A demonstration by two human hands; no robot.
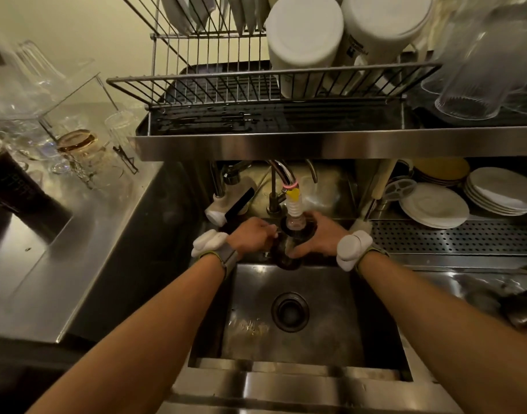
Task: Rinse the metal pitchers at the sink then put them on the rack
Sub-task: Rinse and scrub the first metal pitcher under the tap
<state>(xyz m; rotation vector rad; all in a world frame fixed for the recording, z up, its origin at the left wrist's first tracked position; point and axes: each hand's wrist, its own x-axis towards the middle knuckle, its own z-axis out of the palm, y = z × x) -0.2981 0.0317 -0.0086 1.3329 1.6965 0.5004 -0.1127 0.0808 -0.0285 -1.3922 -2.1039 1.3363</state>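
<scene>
I judged I was only at the rinsing: my left hand (251,236) and right hand (317,238) both had fingers curled round the dark round metal pitcher (286,259), held under the white ribbed tap nozzle (295,206) above the steel sink (331,309), and I saw no pitcher yet on the wire dish rack (226,82).

Two white canisters (305,34) stand upside down at the top, with ribbed clear tumblers (471,79) leaning just to their right. Stacked white plates (435,204) sit at the right above a perforated tray (453,239). On the left counter (86,228), clear glasses (32,70) crowd around an amber glass (77,140) near a dark cup (8,180).
</scene>
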